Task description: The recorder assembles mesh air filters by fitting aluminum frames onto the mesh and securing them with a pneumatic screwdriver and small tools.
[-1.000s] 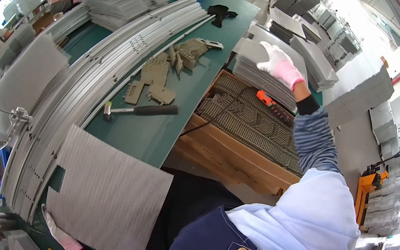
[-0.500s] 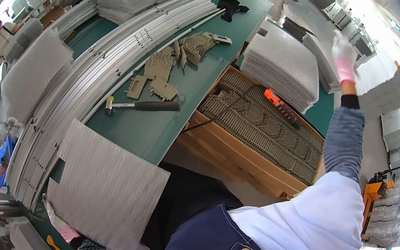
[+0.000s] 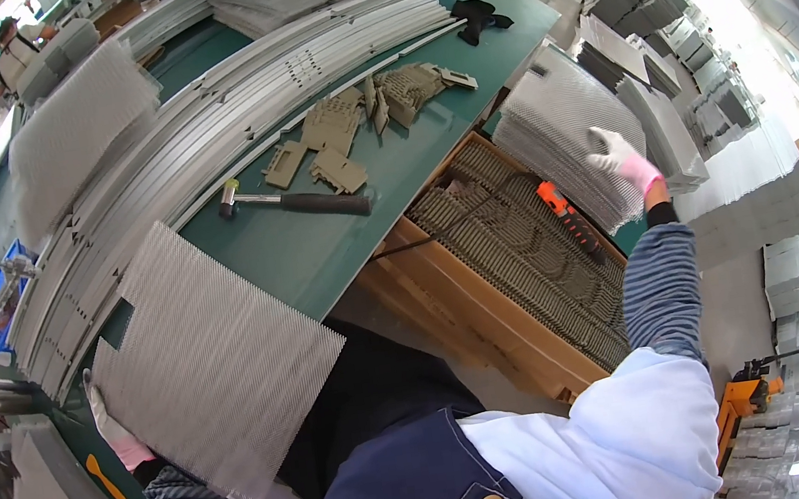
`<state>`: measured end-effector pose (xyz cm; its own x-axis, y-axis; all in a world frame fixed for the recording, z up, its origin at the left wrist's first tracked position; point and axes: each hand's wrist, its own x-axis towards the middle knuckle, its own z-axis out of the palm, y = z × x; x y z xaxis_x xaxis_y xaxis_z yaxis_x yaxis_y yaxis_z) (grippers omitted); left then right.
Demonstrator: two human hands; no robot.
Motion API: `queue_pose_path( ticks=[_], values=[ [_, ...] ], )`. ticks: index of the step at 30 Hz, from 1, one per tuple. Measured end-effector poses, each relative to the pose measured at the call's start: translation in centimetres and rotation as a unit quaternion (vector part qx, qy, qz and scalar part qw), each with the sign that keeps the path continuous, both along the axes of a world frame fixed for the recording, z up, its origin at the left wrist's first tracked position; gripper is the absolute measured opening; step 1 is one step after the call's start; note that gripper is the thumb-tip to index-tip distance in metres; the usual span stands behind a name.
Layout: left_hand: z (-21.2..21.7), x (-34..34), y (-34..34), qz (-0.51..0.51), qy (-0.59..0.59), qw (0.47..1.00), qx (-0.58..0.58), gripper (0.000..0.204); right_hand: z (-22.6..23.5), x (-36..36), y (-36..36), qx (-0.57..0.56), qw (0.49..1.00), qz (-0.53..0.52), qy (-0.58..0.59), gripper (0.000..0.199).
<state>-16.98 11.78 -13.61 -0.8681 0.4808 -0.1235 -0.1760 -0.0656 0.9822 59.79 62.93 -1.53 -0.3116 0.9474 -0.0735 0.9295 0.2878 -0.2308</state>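
Note:
My left hand [image 3: 116, 428], in a white glove with a pink cuff, grips the left edge of a silvery mesh panel [image 3: 222, 359]. Some of its fingers are hidden at the panel's edge. The panel has a notch in its upper left side and lies over the green table, reaching toward my body. At the right, my right hand [image 3: 622, 160] is open, fingers spread, above a stack of similar mesh panels [image 3: 566, 132]. Whether it touches the top panel, I cannot tell.
Long metal rails [image 3: 231, 120] cross the table, with a hammer [image 3: 297, 202] and olive plastic parts [image 3: 334, 132] nearby. A cardboard box [image 3: 487, 299] of olive parts holds an orange-black tool [image 3: 566, 212] on top. A yellow tool [image 3: 107, 482] lies lower left.
My right hand has come down and left, from beyond the stack to over its panels. My left hand stays at the mesh panel's edge. The whole view has shifted slightly.

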Motion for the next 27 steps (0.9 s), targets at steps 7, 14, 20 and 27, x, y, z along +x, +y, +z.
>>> queue_pose_path(
  ticks=[7,14,20,27],
  values=[
    [-0.8,-0.8,-0.1,0.010,-0.043,0.999,0.016,0.048,14.0,3.6,-0.1,0.581,0.808,-0.058,-0.075,0.028],
    [2.3,1.7,-1.9,0.059,0.018,0.998,-0.016,0.044,16.9,-4.9,-10.4,0.762,0.540,-0.128,-0.334,0.031],
    [-0.1,0.0,2.7,-0.001,0.173,0.985,0.019,0.038,8.7,-17.6,-15.3,0.459,0.867,0.107,0.159,0.031],
    [-5.7,-3.6,-2.4,0.008,-0.139,0.971,0.195,0.045,-4.7,-43.9,-25.2,-0.395,0.749,0.175,0.501,0.036]
  ],
)
